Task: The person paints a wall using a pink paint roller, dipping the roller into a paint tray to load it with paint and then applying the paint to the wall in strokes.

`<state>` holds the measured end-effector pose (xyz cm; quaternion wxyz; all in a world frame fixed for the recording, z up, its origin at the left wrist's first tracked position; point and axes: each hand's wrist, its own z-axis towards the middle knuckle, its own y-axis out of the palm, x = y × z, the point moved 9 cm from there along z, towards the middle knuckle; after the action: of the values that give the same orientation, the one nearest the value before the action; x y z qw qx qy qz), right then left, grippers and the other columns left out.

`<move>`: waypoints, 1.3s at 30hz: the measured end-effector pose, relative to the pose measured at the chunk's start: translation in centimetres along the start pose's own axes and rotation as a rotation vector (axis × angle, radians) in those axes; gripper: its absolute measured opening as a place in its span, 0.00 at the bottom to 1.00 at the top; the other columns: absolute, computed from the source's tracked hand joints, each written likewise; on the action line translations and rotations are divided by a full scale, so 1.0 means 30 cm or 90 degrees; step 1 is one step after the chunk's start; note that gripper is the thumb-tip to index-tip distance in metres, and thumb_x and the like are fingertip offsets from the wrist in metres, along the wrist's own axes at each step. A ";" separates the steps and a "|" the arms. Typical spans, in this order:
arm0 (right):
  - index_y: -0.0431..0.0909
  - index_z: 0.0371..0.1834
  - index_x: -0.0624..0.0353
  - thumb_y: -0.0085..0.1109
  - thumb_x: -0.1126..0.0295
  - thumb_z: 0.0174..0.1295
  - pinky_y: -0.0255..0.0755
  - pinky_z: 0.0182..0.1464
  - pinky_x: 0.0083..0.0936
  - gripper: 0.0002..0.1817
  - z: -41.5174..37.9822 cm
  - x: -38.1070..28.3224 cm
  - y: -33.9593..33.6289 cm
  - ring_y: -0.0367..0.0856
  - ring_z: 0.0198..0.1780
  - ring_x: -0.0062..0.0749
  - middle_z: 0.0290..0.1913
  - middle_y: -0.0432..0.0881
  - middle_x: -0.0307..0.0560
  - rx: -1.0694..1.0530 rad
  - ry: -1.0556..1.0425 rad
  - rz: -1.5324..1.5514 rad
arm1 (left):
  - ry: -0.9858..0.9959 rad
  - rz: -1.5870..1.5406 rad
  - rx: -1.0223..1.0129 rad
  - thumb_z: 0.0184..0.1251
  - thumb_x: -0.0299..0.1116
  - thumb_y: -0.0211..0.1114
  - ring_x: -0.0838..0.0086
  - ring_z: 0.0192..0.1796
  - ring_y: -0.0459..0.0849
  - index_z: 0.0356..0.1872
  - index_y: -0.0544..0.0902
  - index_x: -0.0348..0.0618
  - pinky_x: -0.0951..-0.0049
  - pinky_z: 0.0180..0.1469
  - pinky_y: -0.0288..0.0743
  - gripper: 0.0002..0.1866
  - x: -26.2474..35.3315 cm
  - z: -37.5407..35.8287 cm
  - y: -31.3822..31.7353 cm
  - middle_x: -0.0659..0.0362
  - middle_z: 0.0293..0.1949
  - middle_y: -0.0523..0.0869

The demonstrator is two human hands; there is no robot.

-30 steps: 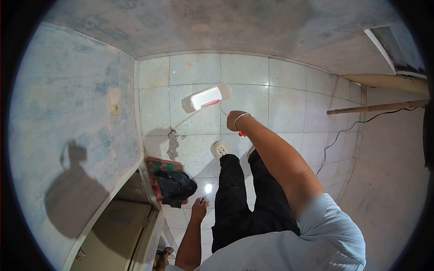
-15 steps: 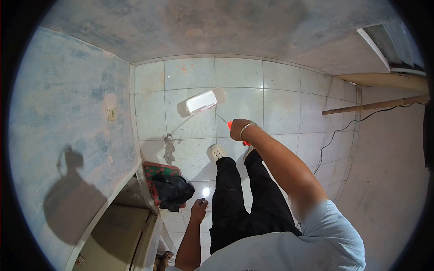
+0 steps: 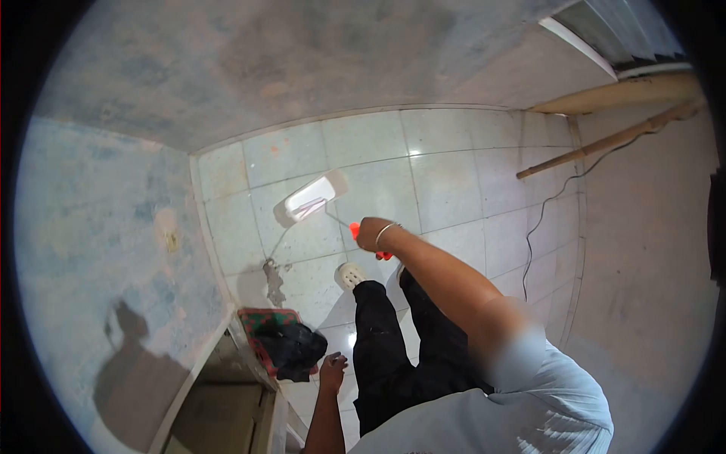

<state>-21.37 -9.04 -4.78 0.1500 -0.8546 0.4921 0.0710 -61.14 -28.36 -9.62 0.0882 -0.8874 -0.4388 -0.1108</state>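
My right hand (image 3: 372, 234) is wrapped round the orange handle of a paint roller (image 3: 308, 206). The roller's thin metal rod runs from the handle to its narrow roller head, which lies over the near side of a white paint tray (image 3: 318, 191). That tray sits on the tiled floor in front of my feet. Low beside my left leg hangs my left hand (image 3: 333, 372), fingers curled, with a small pale bit at the fingertips that I cannot make out. Close to it is a black cloth (image 3: 291, 349) heaped on a red and green mat (image 3: 257, 321).
Patchy painted walls (image 3: 98, 212) rise ahead and to the left. A wooden pole (image 3: 597, 147) leans at the right, with a black cable (image 3: 537, 219) trailing across the floor near it. A low opening (image 3: 215, 412) is at lower left. A cracked floor patch (image 3: 272, 281) lies left of my shoe.
My view has tilted and turned, so the room shifts in the frame. The roller head now lies farther over the tray, with my right hand still on its handle.
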 end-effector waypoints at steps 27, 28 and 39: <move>0.72 0.44 0.64 0.54 0.49 0.65 0.74 0.33 0.44 0.24 -0.214 0.593 -0.013 0.81 0.29 0.55 0.28 0.81 0.59 0.326 -0.281 0.034 | 0.120 0.134 0.065 0.65 0.35 0.63 0.71 0.38 0.84 0.47 0.80 0.33 0.71 0.43 0.76 0.16 0.236 0.097 0.093 0.54 0.36 0.86; 0.71 0.45 0.62 0.54 0.48 0.65 0.73 0.33 0.45 0.25 -0.262 0.646 -0.020 0.81 0.29 0.56 0.28 0.81 0.59 0.364 -0.294 0.049 | 0.108 0.167 0.076 0.65 0.35 0.64 0.71 0.39 0.84 0.47 0.80 0.33 0.71 0.44 0.76 0.16 0.274 0.085 0.121 0.54 0.37 0.86; 0.70 0.50 0.65 0.60 0.58 0.63 0.77 0.35 0.40 0.22 -0.677 1.690 -0.438 0.82 0.34 0.55 0.37 0.81 0.58 0.753 -0.299 0.261 | 0.178 0.288 0.069 0.69 0.33 0.60 0.71 0.42 0.85 0.51 0.77 0.36 0.71 0.44 0.77 0.14 0.514 0.145 0.863 0.55 0.41 0.86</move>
<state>15.06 -51.04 3.22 0.6800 -0.4794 0.5548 0.0005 -30.87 -31.05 -11.10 0.2181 -0.9328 -0.2184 -0.1862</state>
